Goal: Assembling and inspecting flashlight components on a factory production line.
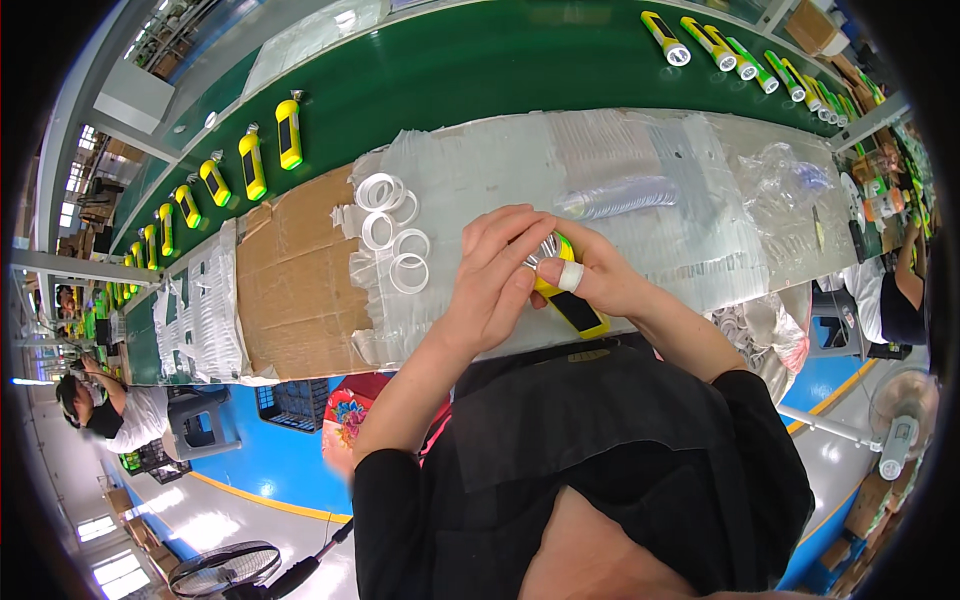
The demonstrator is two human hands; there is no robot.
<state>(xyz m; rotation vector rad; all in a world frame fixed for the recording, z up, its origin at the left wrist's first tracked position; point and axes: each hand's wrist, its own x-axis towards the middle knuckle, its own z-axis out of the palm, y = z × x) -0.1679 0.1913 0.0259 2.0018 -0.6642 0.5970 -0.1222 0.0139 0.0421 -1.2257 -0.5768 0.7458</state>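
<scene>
A yellow and green flashlight (578, 314) with a dark panel along its side lies tilted in front of my chest, held by both hands. My left hand (495, 268) is closed over its silvery head from the left, fingers together. From the right, my right hand (606, 274) grips the head end; its thumb, wrapped in white tape, presses beside the shiny reflector. The fingers partly cover the flashlight's head. Several white rings (409, 273) lie left of my hands. Beyond my hands is a long row of clear round discs (625, 197) in a plastic sleeve.
A green conveyor belt (450, 75) runs along the far side, carrying yellow flashlights (252, 165) at left and more flashlights (664, 38) at right. Brown cardboard (300, 285) covers the left bench. Crumpled clear plastic (785, 185) lies at right. Co-workers sit at both sides.
</scene>
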